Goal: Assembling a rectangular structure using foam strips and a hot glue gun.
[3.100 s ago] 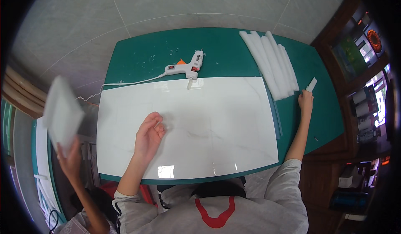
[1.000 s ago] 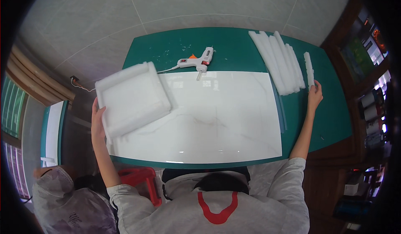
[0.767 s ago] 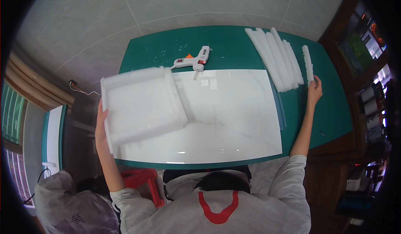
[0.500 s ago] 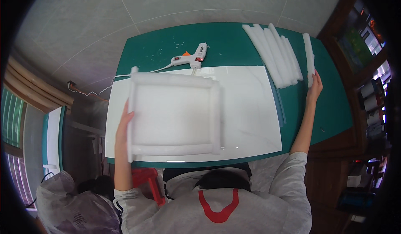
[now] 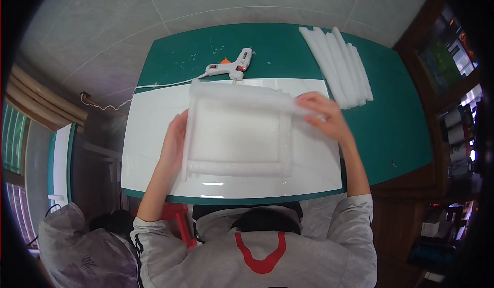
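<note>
White foam rectangular tray (image 5: pixel 234 168) – your left hand (image 5: pixel 176 131) clasps its side; your right hand (image 5: pixel 328 116) pinches a slender white foam strip (image 5: pixel 287 106).

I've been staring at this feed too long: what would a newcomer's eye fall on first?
Probably the white foam tray over the glossy white board, with the left hand at its left edge. Next, the right hand, gripping a blurred foam strip by the tray's upper right corner. Then the white glue gun, lying beyond on the green table top.
</note>
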`<state>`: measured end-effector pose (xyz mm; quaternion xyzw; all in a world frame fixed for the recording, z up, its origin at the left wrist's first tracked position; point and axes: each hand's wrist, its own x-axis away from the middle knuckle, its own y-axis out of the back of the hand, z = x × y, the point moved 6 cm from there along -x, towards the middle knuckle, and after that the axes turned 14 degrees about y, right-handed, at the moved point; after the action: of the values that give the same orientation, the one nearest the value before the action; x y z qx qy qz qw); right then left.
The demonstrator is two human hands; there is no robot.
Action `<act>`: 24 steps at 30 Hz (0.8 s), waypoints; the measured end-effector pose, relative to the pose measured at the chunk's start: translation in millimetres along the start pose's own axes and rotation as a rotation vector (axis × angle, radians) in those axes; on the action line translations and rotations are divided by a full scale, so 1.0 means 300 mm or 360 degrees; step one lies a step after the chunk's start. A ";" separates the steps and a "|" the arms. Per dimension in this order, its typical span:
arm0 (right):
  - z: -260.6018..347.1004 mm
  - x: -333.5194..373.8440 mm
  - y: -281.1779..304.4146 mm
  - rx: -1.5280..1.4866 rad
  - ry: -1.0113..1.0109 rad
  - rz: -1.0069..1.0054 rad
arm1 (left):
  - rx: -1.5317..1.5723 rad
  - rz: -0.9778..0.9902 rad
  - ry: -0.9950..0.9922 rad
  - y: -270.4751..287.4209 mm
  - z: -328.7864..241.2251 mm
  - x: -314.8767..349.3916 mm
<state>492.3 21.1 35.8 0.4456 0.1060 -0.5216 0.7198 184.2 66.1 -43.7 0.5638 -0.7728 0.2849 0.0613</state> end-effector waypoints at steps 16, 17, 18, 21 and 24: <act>0.040 -0.016 -0.157 0.0246 0.0093 0.0314 | -0.0965 -0.0366 -0.0562 -0.007 -0.136 -0.028; 0.039 -0.016 -0.142 0.0252 0.0083 0.0313 | -0.0970 -0.0378 -0.0573 -0.013 -0.130 -0.024; 0.031 -0.014 -0.112 0.0156 0.0035 0.0209 | -0.0969 -0.0366 -0.0570 -0.011 -0.123 -0.024; -0.002 0.004 -0.036 0.0030 -0.0020 0.0119 | -0.1000 -0.0377 -0.0567 0.004 -0.109 -0.023; -0.028 0.021 -0.006 -0.0027 -0.0036 0.0143 | -0.1017 -0.0407 -0.0574 0.003 -0.107 -0.022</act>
<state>496.1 23.2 26.2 0.4379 0.0823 -0.4929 0.7474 178.5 88.2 -20.0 0.6492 -0.7444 -0.0839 0.1319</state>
